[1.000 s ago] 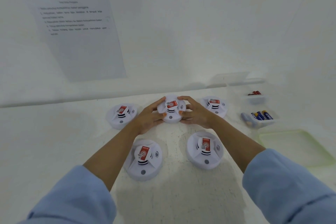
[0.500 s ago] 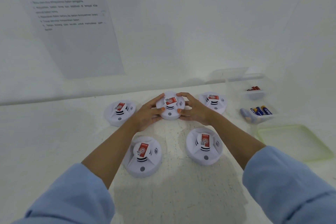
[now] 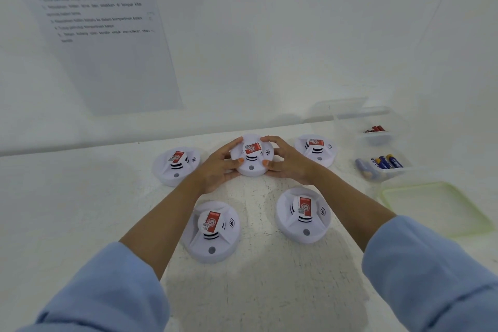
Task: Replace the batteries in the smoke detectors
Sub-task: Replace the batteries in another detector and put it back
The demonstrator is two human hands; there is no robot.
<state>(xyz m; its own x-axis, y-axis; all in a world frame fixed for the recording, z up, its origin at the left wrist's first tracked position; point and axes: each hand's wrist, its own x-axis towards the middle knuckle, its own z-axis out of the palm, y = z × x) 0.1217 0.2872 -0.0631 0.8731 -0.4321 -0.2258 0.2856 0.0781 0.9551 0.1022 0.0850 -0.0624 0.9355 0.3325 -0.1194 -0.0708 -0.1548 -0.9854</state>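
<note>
We have both hands on the middle smoke detector (image 3: pixel 252 156) in the back row of the white table (image 3: pixel 80 210). Our left hand (image 3: pixel 218 167) curls around its left edge and our right hand (image 3: pixel 289 163) curls around its right edge, thumbs on the near side and fingers over the far rim. We cannot tell whether it sits on the table or is just off it. Its red label faces up.

Four more detectors lie face up around it: back left (image 3: pixel 175 166), back right (image 3: pixel 315 149), front left (image 3: pixel 211 232) and front right (image 3: pixel 303 214). None of them touches our hands.

Off to the right, a clear tub (image 3: pixel 377 140) holds red batteries (image 3: pixel 375 129), and a nearer tub (image 3: pixel 390 174) holds blue batteries (image 3: pixel 388 162). A pale green lid (image 3: pixel 436 207) lies flat in front of them. A printed sheet (image 3: pixel 102 35) hangs on the wall, its text too blurred to read.
</note>
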